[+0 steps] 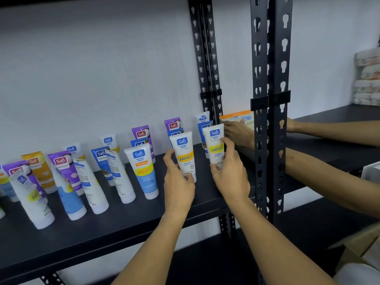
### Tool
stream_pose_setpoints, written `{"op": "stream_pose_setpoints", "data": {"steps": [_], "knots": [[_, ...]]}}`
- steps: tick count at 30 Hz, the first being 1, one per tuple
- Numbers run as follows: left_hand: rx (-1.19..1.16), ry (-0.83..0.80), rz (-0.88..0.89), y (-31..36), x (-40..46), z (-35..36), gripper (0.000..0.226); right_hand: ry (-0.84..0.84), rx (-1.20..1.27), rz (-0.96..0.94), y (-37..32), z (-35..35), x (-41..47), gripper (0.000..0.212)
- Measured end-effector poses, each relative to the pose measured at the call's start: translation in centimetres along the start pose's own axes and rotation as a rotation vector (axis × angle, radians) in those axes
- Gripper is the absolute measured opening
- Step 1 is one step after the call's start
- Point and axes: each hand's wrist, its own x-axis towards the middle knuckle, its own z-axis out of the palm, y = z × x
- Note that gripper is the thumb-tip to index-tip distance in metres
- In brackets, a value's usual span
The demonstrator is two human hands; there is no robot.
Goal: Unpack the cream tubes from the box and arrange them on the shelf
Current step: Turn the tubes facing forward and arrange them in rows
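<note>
Several Safi cream tubes stand cap-down in rows on the black shelf [127, 219]. My left hand [178, 182] grips a white tube with an orange band [184, 155], which stands on the shelf. My right hand [229, 171] holds a white tube with a yellow band [214, 144] upright just to its right, near the shelf's right end. Whether that tube touches the shelf is hidden by my fingers. A cardboard box [362, 243] shows partly at the lower right.
Black slotted uprights [269, 120] stand right of my hands. Behind them another person's hand [239, 133] rests on an orange-and-white carton [236, 116] on the neighbouring shelf, with a second forearm lower down. Wrapped packs [368, 79] are stacked at the far right.
</note>
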Motion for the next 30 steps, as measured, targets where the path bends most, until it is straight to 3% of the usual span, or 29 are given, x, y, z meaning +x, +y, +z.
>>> {"op": "stream_pose_setpoints", "data": {"steps": [30], "knots": [[-0.005, 0.022, -0.021, 0.05, 0.05, 0.17, 0.088, 0.019, -0.01, 0.036, 0.19, 0.36, 0.48, 0.079]]}}
